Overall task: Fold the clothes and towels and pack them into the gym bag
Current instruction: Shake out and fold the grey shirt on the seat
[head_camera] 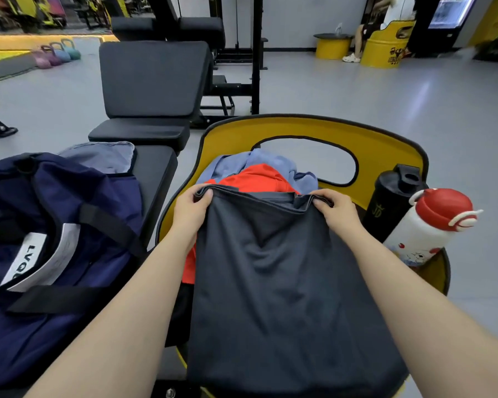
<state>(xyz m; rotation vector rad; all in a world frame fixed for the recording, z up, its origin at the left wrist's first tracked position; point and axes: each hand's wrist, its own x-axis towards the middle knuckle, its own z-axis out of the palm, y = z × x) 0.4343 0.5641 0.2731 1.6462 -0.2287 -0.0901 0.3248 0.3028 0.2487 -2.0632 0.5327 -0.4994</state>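
1. A navy gym bag (58, 254) sits at the far left on a black bench (156, 173), its top open, black straps lying across it and a white label showing inside.
2. A grey-blue cloth (104, 156) lies at the bag's far edge, on the bench.
3. The left hand (189, 211) pinches the left top corner of a dark grey garment (282, 282), thumb over the hem and fingers curled beneath it.
4. The garment hangs flat from both hands toward the camera, over the front of a yellow barrel seat (314, 130) with a black rim.
5. Behind the held hem, an orange-red garment (256, 176) lies in the seat, and a light blue towel (270, 160) lies bunched behind that.
6. The right hand (335, 211) grips the garment's right top corner, fingers folded round the bunched fabric.
7. A black shaker bottle (391, 202) stands at the seat's right edge.
8. A white bottle (426, 228) with a red cap leans just beside the shaker, farthest right.
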